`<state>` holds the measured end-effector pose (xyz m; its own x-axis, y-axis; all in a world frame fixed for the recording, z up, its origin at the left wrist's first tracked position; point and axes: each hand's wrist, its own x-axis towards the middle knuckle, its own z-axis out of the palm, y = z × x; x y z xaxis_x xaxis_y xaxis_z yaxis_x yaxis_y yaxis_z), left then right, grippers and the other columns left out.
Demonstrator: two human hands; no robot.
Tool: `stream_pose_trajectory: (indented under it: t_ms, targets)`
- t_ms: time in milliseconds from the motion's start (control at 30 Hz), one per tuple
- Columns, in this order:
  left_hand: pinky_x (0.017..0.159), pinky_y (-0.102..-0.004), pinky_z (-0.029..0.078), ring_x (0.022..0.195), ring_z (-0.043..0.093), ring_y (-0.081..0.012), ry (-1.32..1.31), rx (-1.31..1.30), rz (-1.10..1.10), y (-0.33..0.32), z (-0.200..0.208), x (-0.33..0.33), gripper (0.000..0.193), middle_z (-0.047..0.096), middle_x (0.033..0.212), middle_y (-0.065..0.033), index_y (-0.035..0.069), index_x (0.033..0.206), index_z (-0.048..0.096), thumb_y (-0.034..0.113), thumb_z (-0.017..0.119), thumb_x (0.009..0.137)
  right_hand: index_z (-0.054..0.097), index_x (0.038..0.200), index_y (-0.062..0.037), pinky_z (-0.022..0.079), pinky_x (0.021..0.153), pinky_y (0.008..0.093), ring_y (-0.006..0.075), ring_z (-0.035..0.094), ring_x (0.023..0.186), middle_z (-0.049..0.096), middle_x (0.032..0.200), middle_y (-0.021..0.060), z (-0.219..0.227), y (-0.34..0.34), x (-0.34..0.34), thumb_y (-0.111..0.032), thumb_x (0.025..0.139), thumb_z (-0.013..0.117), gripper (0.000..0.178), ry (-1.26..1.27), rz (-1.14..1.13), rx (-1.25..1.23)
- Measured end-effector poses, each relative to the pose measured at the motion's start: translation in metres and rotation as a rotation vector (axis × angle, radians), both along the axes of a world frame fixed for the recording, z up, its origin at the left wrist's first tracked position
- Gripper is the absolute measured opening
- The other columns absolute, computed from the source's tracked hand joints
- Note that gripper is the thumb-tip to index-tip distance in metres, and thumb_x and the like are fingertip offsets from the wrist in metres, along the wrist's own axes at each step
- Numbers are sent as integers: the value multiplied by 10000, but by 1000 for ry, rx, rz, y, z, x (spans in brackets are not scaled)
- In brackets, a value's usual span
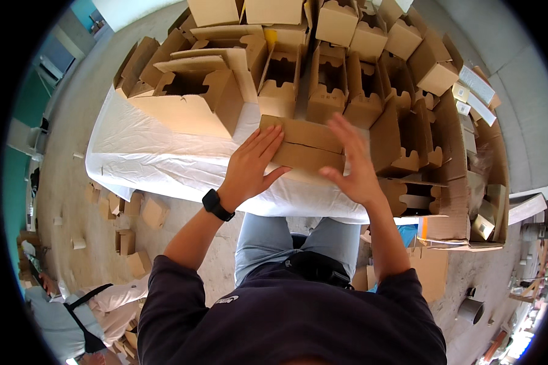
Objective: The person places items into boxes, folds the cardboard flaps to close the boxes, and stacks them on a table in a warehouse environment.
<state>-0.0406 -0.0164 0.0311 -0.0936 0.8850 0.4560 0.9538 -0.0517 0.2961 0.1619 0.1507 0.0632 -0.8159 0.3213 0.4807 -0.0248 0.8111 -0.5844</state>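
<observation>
A small brown cardboard box (313,135) lies in front of me on the white cloth, its two top flaps meeting at a seam. My left hand (256,158) rests on the box's left end, fingers stretched flat over the flap. At the other end, my right hand (354,164) is blurred by motion, its fingers and thumb spread; whether it touches the box I cannot tell. Just beyond stand several open-topped cardboard boxes with notched flaps, such as one narrow box (279,100) and a wider box (186,112) to the left.
White cloth (146,152) covers the table. At the right, a large carton (455,176) holds small boxes and plastic wrap. Loose cardboard pieces (155,213) are scattered over the floor at left. Another person (73,316) is at lower left. A metal can (470,310) sits at lower right.
</observation>
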Motion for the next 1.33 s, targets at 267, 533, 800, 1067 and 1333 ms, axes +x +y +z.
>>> stream_pose_trajectory:
  t_ms: [267,533,800,1067,1333]
  targets:
    - [1081,-407,385,1364,384,-342,-111,61,-49,-1,-1,-12,631,465,1443,-104,46,1354,503,254,737,806,132,1536,-47,109,1182,360,254,99,1485,133,1603,136,-44,-4,7,-295,1007,452,666,98,-111,-576]
    - [1072,-426,378,1413,290,-380,-176,1,-76,-7,-6,-7,711,465,1438,-148,83,1417,434,240,735,793,282,1474,-69,299,1084,301,193,365,1295,372,1401,118,-59,-18,-30,-104,947,594,613,220,-193,-822]
    - [1092,-351,346,1354,405,-229,-1282,315,-33,7,-6,-28,471,464,1438,-95,54,1408,437,286,501,1003,294,1479,-93,288,1094,304,205,361,1307,360,1416,111,-48,-17,-29,-79,919,620,648,157,-137,-845]
    - [1051,-257,351,1252,460,-121,-1624,-13,-19,28,-28,-31,548,507,1362,-45,29,1390,459,435,414,1027,357,1440,-128,281,1100,305,184,355,1316,381,1416,52,-47,-9,-25,-201,980,547,503,237,-193,-1163]
    - [1120,-288,261,1358,332,-154,-1499,-46,41,19,-30,-15,751,382,1458,-55,40,1501,253,535,466,978,375,1440,-161,247,1127,318,176,345,1334,385,1449,38,-60,-8,-30,-277,1007,499,466,176,-163,-1086]
